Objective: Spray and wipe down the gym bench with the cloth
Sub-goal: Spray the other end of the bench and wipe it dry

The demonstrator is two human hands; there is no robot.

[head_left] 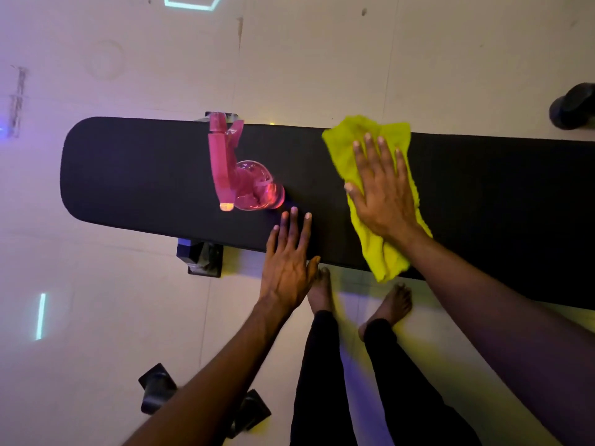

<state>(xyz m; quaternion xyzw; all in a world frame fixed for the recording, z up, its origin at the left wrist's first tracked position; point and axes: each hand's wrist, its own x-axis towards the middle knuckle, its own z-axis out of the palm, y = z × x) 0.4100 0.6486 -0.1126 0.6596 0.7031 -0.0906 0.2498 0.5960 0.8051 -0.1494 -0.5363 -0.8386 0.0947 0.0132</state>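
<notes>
Two hands work here, and neither closes around anything. The right hand [381,191] lies flat, fingers spread apart, palm pressing the cloth [376,201] onto the bench [145,169]. An open palm puts weight over a broad patch, which suits wiping better than a pinch would. The yellow-green cloth spans the pad from the far edge to the near edge and hangs a little over the near side, so one pass along the pad likely covers its full width.

The left hand [288,262] is also open and flat, fingers stretched, resting on the near edge of the pad with the thumb by the rim. It holds nothing; it looks placed to brace the body or steady the bench while the other arm pushes.

Just beyond the left fingertips stands the pink spray bottle [244,175], upright on the pad, apart from both hands. Its spot within easy reach suggests it is parked there for another round of spraying, though it will have to be moved before the cloth can cover that stretch.

The black pad runs across the view, its rounded end to the left and its other end beyond the right edge. Its feet [203,257] stand on the pale floor [96,310]. Dark dumbbells [157,389] lie on the floor near the person's bare feet [397,300], well clear of the work.
</notes>
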